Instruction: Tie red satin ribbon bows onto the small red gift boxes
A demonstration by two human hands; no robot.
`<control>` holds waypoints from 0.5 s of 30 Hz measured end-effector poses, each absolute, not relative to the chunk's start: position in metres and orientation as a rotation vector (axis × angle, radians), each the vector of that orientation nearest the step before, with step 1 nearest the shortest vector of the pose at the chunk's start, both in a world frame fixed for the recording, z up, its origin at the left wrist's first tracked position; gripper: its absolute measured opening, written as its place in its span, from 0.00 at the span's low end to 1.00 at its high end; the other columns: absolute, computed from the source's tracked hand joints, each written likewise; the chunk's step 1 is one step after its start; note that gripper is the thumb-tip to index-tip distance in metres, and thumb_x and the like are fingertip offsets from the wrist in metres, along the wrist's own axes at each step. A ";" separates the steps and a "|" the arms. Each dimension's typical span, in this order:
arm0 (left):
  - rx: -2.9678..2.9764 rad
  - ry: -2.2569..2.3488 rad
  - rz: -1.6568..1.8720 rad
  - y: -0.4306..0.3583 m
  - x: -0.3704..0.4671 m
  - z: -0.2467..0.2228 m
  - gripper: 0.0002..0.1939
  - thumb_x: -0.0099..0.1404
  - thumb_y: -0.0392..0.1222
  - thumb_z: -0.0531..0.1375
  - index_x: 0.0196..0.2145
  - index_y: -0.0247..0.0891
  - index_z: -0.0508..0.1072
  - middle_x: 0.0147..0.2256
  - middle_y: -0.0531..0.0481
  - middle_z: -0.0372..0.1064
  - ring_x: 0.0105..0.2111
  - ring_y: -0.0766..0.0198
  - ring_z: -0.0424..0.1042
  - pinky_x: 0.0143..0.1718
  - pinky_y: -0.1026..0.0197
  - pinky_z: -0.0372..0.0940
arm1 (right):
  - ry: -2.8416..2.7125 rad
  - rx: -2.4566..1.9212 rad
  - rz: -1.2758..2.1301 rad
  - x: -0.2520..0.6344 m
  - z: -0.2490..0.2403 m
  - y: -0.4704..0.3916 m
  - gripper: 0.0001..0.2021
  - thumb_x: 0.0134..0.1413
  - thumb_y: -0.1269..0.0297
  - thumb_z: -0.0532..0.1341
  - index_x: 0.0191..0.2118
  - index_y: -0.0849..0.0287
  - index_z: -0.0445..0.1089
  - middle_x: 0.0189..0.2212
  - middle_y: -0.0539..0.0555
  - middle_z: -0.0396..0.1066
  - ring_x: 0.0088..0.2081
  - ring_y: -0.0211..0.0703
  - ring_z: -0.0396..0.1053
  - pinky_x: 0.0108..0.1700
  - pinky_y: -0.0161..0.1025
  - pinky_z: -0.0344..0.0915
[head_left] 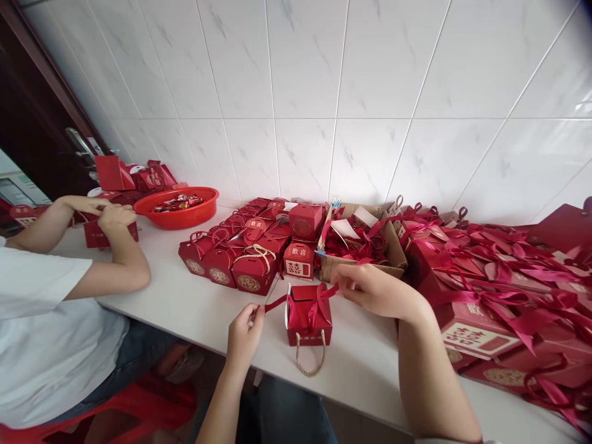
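Observation:
A small red gift box (309,333) stands upright on the white table in front of me, its beige rope handle (311,373) hanging down at the near side. Red ribbon (276,303) runs across its top and out to both sides. My left hand (246,330) pinches the ribbon's left end, left of the box. The right end of the ribbon is between the fingers of my right hand (363,287), just above and right of the box. Both hands are raised a little, and neither rests on the box itself.
Rows of red boxes (247,271) stand behind. A cardboard box (395,246) holds ribbons and white cards. Ribboned boxes (483,330) are piled at right. At left, a red basin (185,217) holds small wrapped items; beside it a person in a white shirt (50,320) handles a box.

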State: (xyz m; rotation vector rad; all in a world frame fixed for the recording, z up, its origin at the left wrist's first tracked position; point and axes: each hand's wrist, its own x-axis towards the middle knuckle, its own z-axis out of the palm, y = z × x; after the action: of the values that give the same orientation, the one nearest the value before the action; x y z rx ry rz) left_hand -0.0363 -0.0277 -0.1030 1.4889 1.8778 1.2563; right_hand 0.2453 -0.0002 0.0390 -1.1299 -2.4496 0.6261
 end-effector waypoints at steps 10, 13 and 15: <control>1.633 2.456 0.770 -0.038 -0.059 -0.103 0.13 0.59 0.46 0.53 0.22 0.39 0.71 0.31 0.41 0.75 0.36 0.44 0.70 0.42 0.46 0.53 | -2.553 -1.237 0.871 0.250 0.020 0.018 0.07 0.47 0.70 0.60 0.31 0.59 0.77 0.30 0.53 0.77 0.31 0.44 0.72 0.32 0.36 0.63; 1.585 2.516 0.710 -0.041 -0.072 -0.102 0.15 0.60 0.49 0.53 0.24 0.40 0.72 0.33 0.41 0.76 0.37 0.43 0.71 0.42 0.46 0.54 | -2.495 -1.241 0.858 0.254 0.016 0.022 0.06 0.45 0.71 0.61 0.24 0.59 0.76 0.25 0.52 0.76 0.27 0.43 0.71 0.28 0.36 0.60; 1.551 2.539 0.701 -0.043 -0.082 -0.100 0.15 0.60 0.51 0.53 0.25 0.40 0.73 0.33 0.41 0.77 0.38 0.43 0.71 0.40 0.48 0.54 | -2.402 -1.232 0.806 0.259 0.015 0.021 0.07 0.42 0.71 0.62 0.19 0.59 0.74 0.20 0.51 0.74 0.23 0.42 0.68 0.25 0.36 0.58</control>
State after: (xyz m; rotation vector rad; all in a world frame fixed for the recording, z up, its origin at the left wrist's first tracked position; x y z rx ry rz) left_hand -0.0815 -0.0427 -0.1000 1.5511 2.5385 0.7011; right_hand 0.2586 0.0214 0.0152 -1.2319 -2.4018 0.8056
